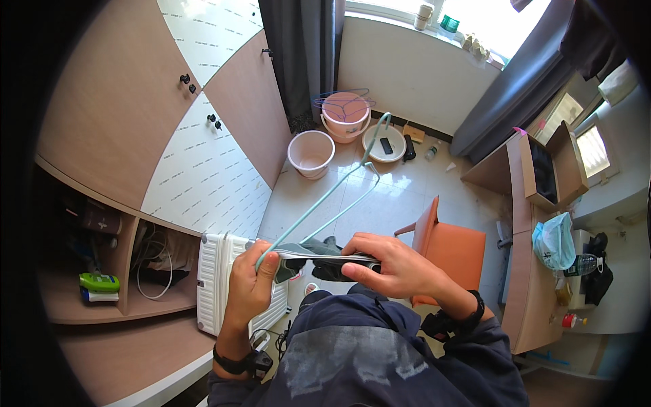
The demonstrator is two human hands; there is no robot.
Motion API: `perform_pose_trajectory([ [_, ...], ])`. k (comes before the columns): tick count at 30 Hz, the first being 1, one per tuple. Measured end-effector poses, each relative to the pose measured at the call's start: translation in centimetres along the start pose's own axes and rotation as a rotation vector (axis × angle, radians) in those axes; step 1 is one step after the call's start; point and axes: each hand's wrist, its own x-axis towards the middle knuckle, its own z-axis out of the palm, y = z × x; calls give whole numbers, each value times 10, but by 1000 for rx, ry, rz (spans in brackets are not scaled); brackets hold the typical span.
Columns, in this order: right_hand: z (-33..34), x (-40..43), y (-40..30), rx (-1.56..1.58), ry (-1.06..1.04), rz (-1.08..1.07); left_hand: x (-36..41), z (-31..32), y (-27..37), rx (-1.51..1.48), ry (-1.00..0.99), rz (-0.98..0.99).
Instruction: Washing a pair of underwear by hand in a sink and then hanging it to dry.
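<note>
Both hands are in front of my body, holding a dark grey-green cloth garment [320, 248] by its pale-edged opening. My left hand [253, 280] pinches the garment's left end together with a corner of a mint-green clothes hanger [325, 199]. The hanger points up and away, its hook at the top and its far corner free of cloth. With thumb and fingers, my right hand [389, 264] grips the garment's right end. The cloth hangs between and below the hands, and its lower part is partly hidden by them.
A white ribbed suitcase [211, 285] stands at my left beside a wooden cabinet. Ahead on the floor are a pink bucket [311, 152], another with hangers on it [346, 129], and a white basin [371, 152]. An orange chair [455, 254] and a desk [531, 305] are at right.
</note>
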Motion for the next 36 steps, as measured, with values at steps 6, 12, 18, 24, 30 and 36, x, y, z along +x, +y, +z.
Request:
perform_pose_trajectory([
  [6, 0, 0, 12, -90, 166, -111, -4, -6, -2, 69, 74, 66],
  [12, 2, -5, 33, -272, 287, -58, -8, -9, 0, -13, 137, 43],
  [18, -17, -13, 45, -338, 322, -51, -4, -32, -7, -266, 382, 20],
  [24, -18, -19, 25, -131, 200, -144, 0, -53, -19, -174, 487, 71],
  [30, -13, -22, 30, -176, 215, -293, -5, -62, -26, -210, 477, 50],
  [36, -12, -23, 33, -379, 154, -179, -12, -66, -29, -124, 416, 23],
])
